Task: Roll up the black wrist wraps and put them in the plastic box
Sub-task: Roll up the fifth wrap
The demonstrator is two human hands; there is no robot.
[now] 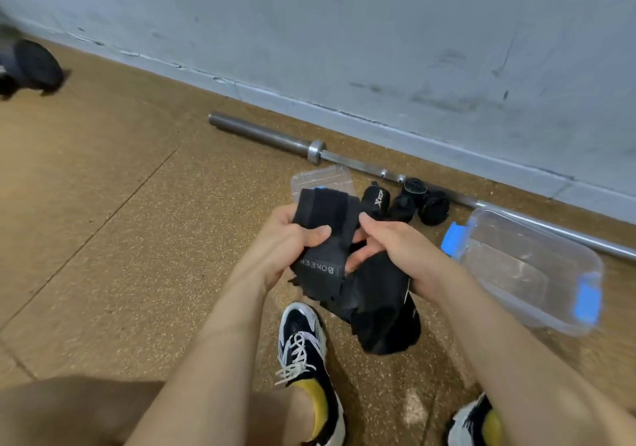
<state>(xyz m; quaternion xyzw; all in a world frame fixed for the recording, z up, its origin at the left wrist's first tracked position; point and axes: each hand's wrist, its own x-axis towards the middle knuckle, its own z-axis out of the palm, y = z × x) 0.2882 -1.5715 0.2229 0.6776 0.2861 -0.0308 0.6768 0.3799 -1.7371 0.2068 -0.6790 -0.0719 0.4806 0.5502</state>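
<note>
Left hand [289,235] and right hand [395,249] pinch the black cloth wrist wrap [321,270]. Rolling seems barely started; next, wind it tight.

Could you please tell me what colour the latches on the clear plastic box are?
Blue; the head view shows the latches on the plastic box best.

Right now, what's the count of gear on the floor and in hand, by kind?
Rolled wraps on floor: 4
Loose wrap, gripped by left hand and right hand: 1, maybe more bunched
Plastic box: 1
Clear lid: 1
Barbell: 1
Dark weight, blurred: 1
Shoes: 2
Total: 11
</note>
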